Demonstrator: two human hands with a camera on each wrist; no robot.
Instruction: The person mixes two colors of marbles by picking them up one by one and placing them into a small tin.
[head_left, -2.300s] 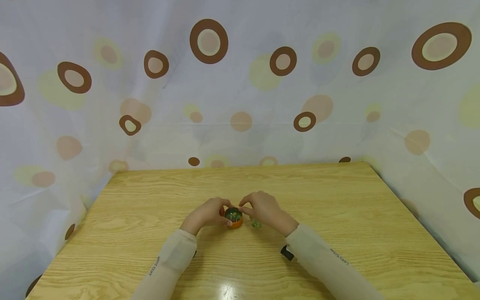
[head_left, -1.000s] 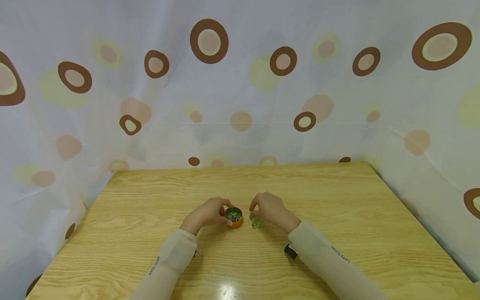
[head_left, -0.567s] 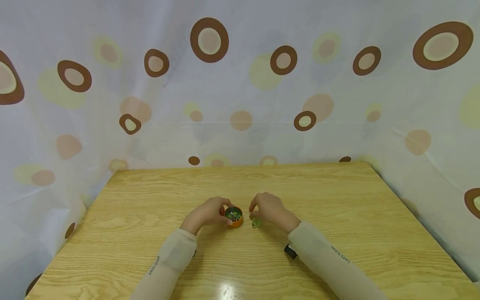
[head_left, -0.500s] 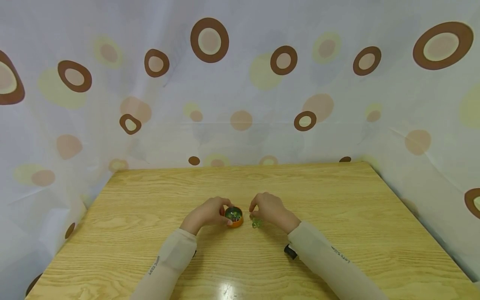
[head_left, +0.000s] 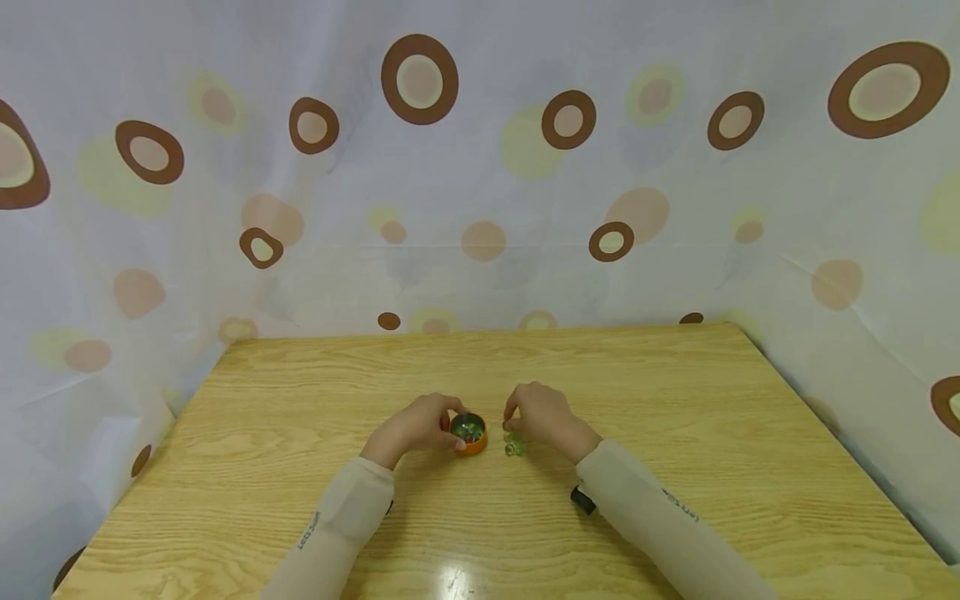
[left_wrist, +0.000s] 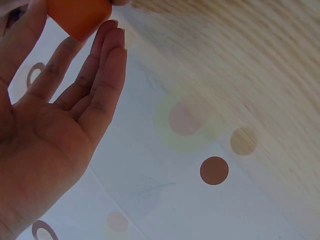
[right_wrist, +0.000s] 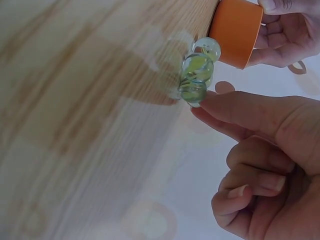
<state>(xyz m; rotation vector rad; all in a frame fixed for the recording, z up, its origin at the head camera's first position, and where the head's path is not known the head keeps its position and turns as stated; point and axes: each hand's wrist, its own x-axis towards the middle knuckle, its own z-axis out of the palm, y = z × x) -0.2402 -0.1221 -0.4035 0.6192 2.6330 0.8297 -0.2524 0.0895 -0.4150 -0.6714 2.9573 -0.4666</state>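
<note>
An orange cup (head_left: 472, 447) with a dark inside holds several glass marbles, in the head view. My left hand (head_left: 420, 423) grips its left side between thumb and fingers; the left wrist view shows the orange wall (left_wrist: 82, 17) by my left hand (left_wrist: 62, 112). Green and clear marbles (head_left: 514, 449) lie on the table right of the cup. In the right wrist view, thumb and index finger of my right hand (right_wrist: 270, 165) meet at the edge of the marble cluster (right_wrist: 198, 67), other fingers curled. Whether a marble is between the fingertips is hard to tell.
The wooden table (head_left: 337, 375) extends around both hands. A pale curtain (head_left: 480, 183) with brown, pink and yellow shapes hangs along its back and sides. A black item (head_left: 582, 499) shows beneath the right sleeve.
My right hand moved from the cup's rim rightward to the loose marbles, then shifted slightly there. My left hand has stayed on the cup.
</note>
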